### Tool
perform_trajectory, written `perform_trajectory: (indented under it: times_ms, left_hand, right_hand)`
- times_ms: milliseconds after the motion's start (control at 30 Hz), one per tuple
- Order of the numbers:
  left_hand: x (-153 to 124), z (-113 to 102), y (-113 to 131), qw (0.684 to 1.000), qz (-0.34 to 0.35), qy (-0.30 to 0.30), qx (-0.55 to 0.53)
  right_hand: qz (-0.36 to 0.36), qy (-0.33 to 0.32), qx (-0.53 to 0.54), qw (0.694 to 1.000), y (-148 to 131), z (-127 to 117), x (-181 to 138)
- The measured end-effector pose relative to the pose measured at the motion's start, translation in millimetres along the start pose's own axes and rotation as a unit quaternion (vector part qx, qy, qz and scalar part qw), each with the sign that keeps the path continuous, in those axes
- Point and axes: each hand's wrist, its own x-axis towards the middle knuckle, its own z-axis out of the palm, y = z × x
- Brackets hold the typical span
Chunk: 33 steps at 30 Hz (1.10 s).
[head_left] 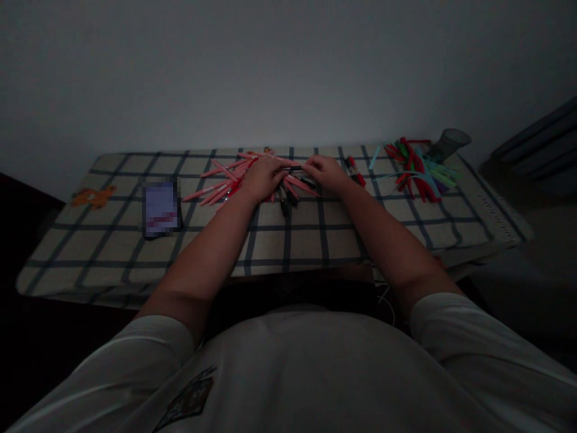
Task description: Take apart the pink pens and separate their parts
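Note:
A slim black pen (295,168) spans the gap between my two hands over the table. My left hand (263,180) is closed on its left end and rests over a fanned-out pile of pink pens (211,191). The fingertips of my right hand (330,173) pinch the pen's other end. Several black pens (283,204) stick out from under my left hand toward me. To the right of my right hand lie a few red and black pens (356,171). My fingers hide part of the pile, and dim light blurs small details.
A checked cloth (306,240) covers the table, which stands against a wall. On the left are an orange animal-shaped piece (94,197) and a phone-like device (161,209) with a blurred screen. Colourful strips (419,174) lie at the right beside a tipped clear cup (452,143).

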Motion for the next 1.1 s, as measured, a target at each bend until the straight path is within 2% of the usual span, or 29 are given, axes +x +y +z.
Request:
perform_trajectory:
  times_ms: [200, 400, 600, 767, 933, 1100]
  left_hand:
    - [0.2, 1.9, -4.6, 1.000, 0.017, -0.005, -0.005]
    - [1.7, 2.7, -7.1, 1.000, 0.023, 0.009, -0.013]
    - [0.1, 0.6, -3.7, 1.000, 0.011, 0.013, -0.003]
    - [-0.2, -0.6, -3.7, 1.000, 0.021, 0.003, -0.007]
    - [-0.9, -2.4, -2.8, 0.999, 0.041, -0.001, -0.010]
    - [-1.3, -3.5, -2.0, 1.000, 0.018, 0.002, 0.009]
  right_hand:
    - [0.006, -0.032, -0.015, 0.999, 1.1, 0.6, 2.3]
    - [0.002, -0.012, -0.001, 1.000, 2.9, -0.4, -0.6]
    - [-0.014, -0.025, -0.024, 0.999, 4.5, -0.3, 0.3]
    - [-0.039, -0.039, -0.024, 0.998, 2.5, -0.1, 2.1]
    - [-0.033, -0.049, -0.021, 0.998, 3.3, 0.4, 2.1]
    - [-0.037, -0.021, 0.011, 0.999, 3.2, 0.7, 0.5]
